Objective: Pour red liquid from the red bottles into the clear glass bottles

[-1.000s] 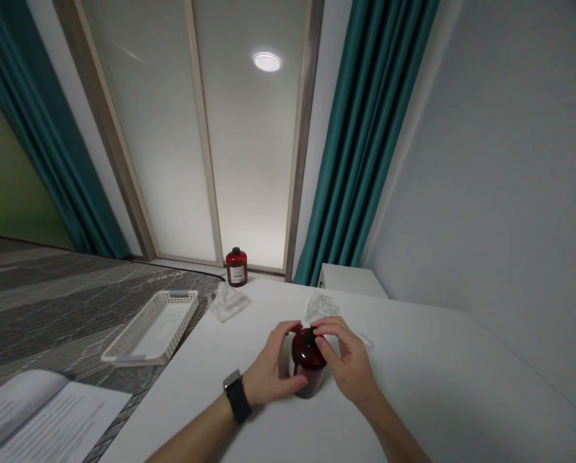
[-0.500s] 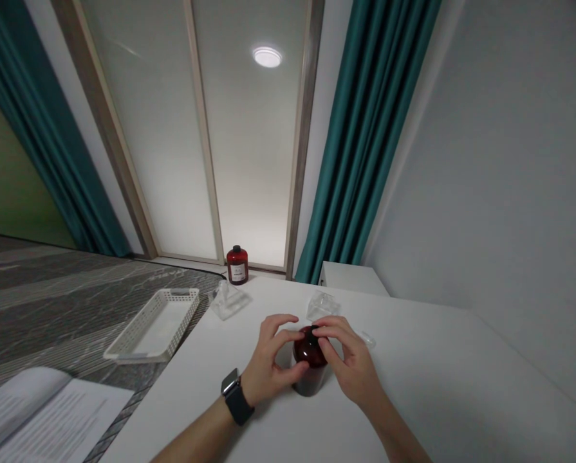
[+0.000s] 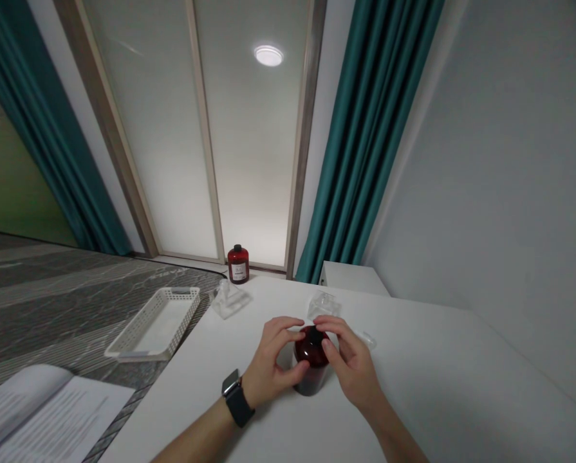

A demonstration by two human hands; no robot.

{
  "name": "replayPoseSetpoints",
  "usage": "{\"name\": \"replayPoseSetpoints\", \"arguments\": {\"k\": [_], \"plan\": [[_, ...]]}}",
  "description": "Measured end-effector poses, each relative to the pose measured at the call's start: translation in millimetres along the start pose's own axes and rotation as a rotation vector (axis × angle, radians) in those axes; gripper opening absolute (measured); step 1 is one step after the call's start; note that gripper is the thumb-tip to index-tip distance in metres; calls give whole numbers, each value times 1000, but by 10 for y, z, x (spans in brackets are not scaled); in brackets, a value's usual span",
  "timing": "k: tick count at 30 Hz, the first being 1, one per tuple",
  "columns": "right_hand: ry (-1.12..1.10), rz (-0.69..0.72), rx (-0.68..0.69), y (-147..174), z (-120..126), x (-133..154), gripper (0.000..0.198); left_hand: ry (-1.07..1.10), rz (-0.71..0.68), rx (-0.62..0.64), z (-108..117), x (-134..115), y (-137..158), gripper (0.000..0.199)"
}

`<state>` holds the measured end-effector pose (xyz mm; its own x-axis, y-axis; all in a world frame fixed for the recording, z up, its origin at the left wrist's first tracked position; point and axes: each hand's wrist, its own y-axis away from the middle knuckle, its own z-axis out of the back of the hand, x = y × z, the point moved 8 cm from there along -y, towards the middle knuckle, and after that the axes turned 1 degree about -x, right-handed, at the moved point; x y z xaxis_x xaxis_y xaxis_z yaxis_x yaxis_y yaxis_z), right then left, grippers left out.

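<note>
We have left hand (image 3: pixel 271 363) and right hand (image 3: pixel 353 366) in from below, angled toward each other. Left makes a C, thumb and fingers holding the red bottle (image 3: pixel 311 355) at its shoulder; bottle upright on the white table (image 3: pixel 427 360), between both. Right arches over, fingers bent narrowly at the black cap (image 3: pixel 315 335); pinching or just touching, we can't tell.

White table (image 3: pixel 461 373), dark red bottle (image 3: pixel 313 355) standing upright, labelled bottle (image 3: pixel 238 266) at far corner, clear plastic pieces (image 3: pixel 323 305)
</note>
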<state>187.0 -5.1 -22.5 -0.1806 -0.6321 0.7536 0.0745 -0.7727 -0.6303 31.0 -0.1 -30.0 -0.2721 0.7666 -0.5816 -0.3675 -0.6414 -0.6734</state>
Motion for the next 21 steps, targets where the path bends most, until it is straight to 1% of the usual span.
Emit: {"name": "replayPoseSetpoints", "arguments": {"k": [3,5,8,11,13,17,21], "plan": [[9,16,1,-4,-15,16,17,8,-21,-26,5,-5,16,35],[14,14,-14,2,-12,29,18,12,-12,-43,13,8,25,36],[31,3,-49,18,13,46,20,18,4,-41,12,21,29,37],[34,-9,-96,35,52,52,17,26,11,-29,4,25,24,37],[-3,-49,-101,44,54,23,17,34,9,-25,-1,25,22,37],[-80,-165,-62,66,18,-75,27,30,7,-30,-3,27,29,36],[-96,-156,-129,113,89,-126,24,50,4,-31,-3,18,34,35]]}}
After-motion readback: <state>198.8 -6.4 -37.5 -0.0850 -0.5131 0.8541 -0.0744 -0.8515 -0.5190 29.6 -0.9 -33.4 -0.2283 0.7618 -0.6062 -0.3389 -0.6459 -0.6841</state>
